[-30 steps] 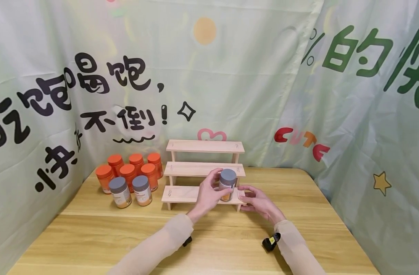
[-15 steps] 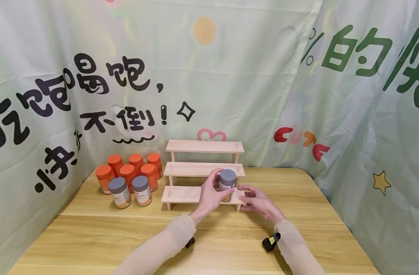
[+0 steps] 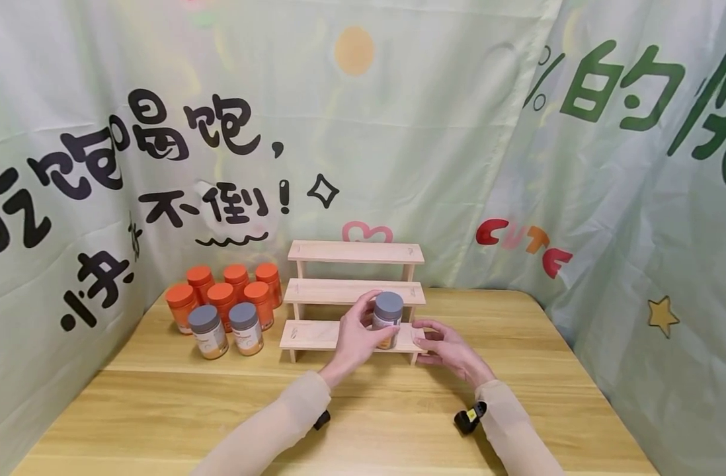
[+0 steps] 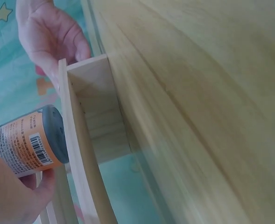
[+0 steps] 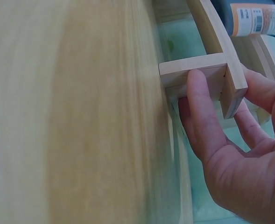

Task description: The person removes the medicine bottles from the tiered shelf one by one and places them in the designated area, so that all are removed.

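My left hand (image 3: 357, 337) grips a jar (image 3: 388, 314) with a grey lid, upright at the right part of the stand's lowest step. In the left wrist view, the jar's label (image 4: 32, 144) shows a barcode, and its dark end is close against the board; whether it touches cannot be told. A three-step wooden display stand (image 3: 321, 336) stands on the table. My right hand (image 3: 449, 349) holds the right end of the lowest step. The right wrist view shows fingertips (image 5: 198, 81) against the stand's leg (image 5: 193, 64) and another finger over the board.
Left of the stand, several jars with orange lids (image 3: 221, 294) stand grouped on the wooden table (image 3: 387, 423). Two grey-lidded jars (image 3: 246, 327) are in front of them. A printed curtain (image 3: 428, 165) hangs behind the table and at both sides.
The left hand has shifted slightly left along the lowest step, with the jar in its grip. My right hand stays at the stand's end.
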`<control>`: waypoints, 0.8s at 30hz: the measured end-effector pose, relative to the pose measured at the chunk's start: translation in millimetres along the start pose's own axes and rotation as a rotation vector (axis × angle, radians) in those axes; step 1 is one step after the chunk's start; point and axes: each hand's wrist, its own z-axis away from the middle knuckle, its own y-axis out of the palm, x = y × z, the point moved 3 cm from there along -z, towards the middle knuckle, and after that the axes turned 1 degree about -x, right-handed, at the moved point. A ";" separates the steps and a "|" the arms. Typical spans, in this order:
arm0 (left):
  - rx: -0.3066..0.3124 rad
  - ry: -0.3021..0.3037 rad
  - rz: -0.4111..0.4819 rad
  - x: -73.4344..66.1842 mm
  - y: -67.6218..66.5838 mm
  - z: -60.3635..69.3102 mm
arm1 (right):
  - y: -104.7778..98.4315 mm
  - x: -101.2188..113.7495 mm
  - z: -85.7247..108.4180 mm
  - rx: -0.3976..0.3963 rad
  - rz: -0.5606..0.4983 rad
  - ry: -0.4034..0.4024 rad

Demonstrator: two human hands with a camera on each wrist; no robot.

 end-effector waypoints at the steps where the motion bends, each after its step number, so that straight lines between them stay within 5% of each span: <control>1: -0.005 -0.009 -0.001 -0.4 -2.3 -0.1 | 0.2 0.6 0.0 -0.001 0.003 0.000; 13: -0.004 -0.084 0.042 -3.6 -21.4 2.4 | -0.1 2.3 2.9 -0.009 -0.004 0.013; 24: 0.029 -0.007 -0.010 -18.0 -45.6 1.9 | -0.7 0.8 2.6 0.007 -0.001 -0.010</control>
